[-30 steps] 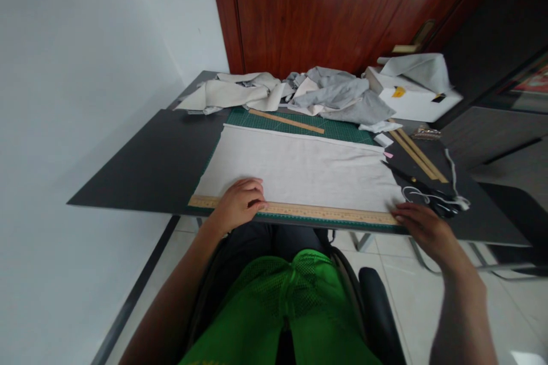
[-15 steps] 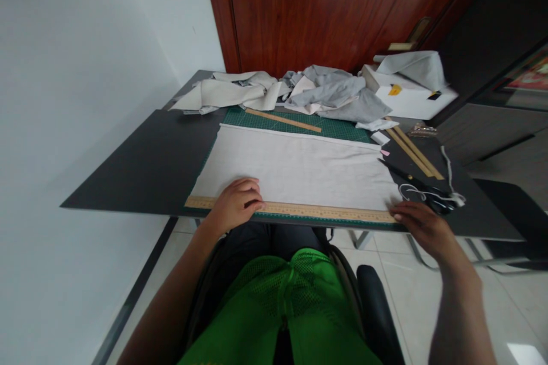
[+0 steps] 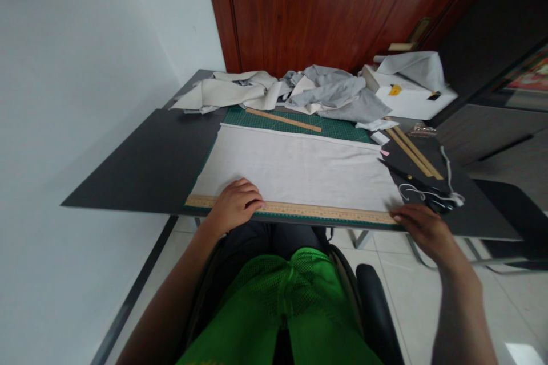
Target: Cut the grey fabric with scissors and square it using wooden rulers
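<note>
Cloth, pale and nearly flat (image 3: 295,168), covers much of a green cutting mat (image 3: 342,128) on a dark table (image 3: 141,159), with a wooden ruler (image 3: 317,211) along its near edge. The left hand (image 3: 237,203) presses on the ruler with fingers curled close together; the right hand (image 3: 419,225) has its fingertips narrowed at the ruler's right end. Black scissors (image 3: 428,194) and white cord (image 3: 448,168) lie near the right hand. Crumpled fabric (image 3: 338,91) and a white box (image 3: 411,94) line the far side, before a reddish wooden door (image 3: 299,11). A white wall (image 3: 85,68) stands left, pale floor tiles (image 3: 411,285) below.
</note>
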A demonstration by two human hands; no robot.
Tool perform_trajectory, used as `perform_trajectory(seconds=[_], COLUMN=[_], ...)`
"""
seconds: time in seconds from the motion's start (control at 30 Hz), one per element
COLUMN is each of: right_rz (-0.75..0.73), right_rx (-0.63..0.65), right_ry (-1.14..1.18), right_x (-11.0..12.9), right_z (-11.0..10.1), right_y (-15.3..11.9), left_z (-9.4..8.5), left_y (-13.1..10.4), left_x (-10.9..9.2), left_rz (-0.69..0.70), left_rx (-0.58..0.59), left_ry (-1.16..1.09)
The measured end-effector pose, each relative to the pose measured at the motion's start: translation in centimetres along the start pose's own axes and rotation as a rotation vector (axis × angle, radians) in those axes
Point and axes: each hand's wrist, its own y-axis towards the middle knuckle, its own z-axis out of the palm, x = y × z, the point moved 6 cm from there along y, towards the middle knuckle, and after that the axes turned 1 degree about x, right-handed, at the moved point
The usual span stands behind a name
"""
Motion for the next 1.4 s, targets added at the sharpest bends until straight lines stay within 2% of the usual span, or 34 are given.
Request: perform_trajectory(seconds=[0.2, 0.37, 0.5, 0.67, 0.77, 0.97, 1.4], right_rz=[-0.027, -0.059, -0.093, -0.142, -0.149, -0.148, -0.121], right_rx=[0.028, 0.021, 0.015, 0.144, 0.174, 0.208, 0.18], right_ry=[-0.007, -0.198, -0.268, -0.016, 0.04, 0.028, 0.031], right_x=[0.1, 1.1, 3.8, 8.2, 9.6, 10.0, 9.7], right_z=[0.1, 0.2, 0.8, 3.8, 5.1, 5.3, 5.6], right_y=[0.0, -0.6, -0.3, 1.7, 2.8, 3.0, 2.0], left_z=[0.1, -0.1, -0.1, 0.1, 0.1, 0.0, 0.0], left_y=[0.0, -0.2, -0.4, -0.6, -0.7, -0.7, -0.6], left_x=[0.0, -0.3, -0.5, -0.6, -0.8, -1.0, -1.0], left_rz=[0.0, -0.024, -0.03, -0.029, -0.015, 0.006, -0.001], left_rx=[-0.002, 0.006, 0.016, 0.014, 0.017, 0.011, 0.019], left_ry=[0.001, -0.021, 0.016, 0.063, 0.083, 0.087, 0.073])
